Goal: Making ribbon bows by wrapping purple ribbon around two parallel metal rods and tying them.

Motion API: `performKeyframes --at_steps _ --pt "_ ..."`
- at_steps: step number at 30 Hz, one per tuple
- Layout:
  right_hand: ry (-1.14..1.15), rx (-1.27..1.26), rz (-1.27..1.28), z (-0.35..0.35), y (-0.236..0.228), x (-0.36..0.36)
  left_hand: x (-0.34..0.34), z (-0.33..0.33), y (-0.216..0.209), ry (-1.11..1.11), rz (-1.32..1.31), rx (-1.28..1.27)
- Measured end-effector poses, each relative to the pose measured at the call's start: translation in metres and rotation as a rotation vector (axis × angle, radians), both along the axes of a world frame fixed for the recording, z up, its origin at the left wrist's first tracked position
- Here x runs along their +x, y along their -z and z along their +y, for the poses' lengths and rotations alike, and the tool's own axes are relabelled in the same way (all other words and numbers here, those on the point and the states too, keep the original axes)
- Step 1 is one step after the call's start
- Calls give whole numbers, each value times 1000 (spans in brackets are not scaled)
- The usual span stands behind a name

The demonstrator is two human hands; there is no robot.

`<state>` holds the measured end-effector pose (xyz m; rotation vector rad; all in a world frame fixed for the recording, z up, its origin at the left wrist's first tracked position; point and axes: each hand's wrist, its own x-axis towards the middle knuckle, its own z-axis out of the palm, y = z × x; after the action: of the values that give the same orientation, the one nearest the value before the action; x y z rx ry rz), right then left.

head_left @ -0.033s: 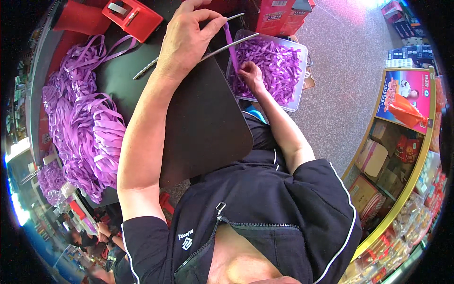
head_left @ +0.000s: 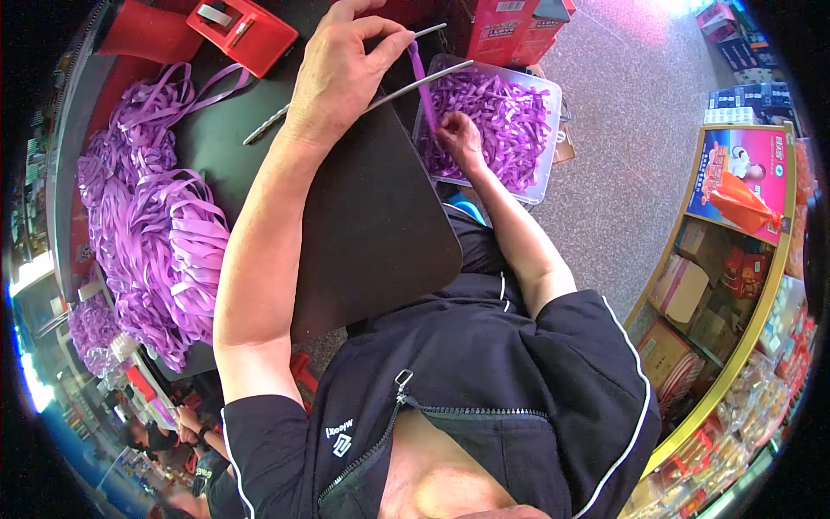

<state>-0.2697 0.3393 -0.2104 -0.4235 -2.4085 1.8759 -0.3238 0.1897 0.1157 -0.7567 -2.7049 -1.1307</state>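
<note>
purple ribbon (head_left: 424, 85) is pinched by the right hand (head_left: 462, 141); at its upper end, the left hand's (head_left: 344, 73) grip cannot be told.

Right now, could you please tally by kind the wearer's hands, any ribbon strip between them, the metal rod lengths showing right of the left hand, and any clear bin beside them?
Left hand and right hand: 2
Purple ribbon strip between them: 1
Metal rod lengths: 2
Clear plastic bin: 1
Total: 6

Pinkish glare washes the far floor (head_left: 618, 43) (edges bend toward black corners).
</note>
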Motion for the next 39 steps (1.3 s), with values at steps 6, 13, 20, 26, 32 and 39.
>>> performKeyframes --at_steps 6,13,20,26,32,39 --pt "-139 322 451 14 -19 21 7 4 -9 -8 -63 56" --pt "-313 217 345 28 -23 67 -12 -9 17 15 47 -39" --pt "-301 -31 221 57 -46 137 -21 -12 24 48 4 16" --pt "-380 42 335 70 -95 180 -20 -20 18 44 141 -175" --pt "-353 54 328 68 -121 198 -27 -21 19 -22 38 -178" --pt "-444 404 680 65 -225 224 -27 -25 35 -89 57 -174"
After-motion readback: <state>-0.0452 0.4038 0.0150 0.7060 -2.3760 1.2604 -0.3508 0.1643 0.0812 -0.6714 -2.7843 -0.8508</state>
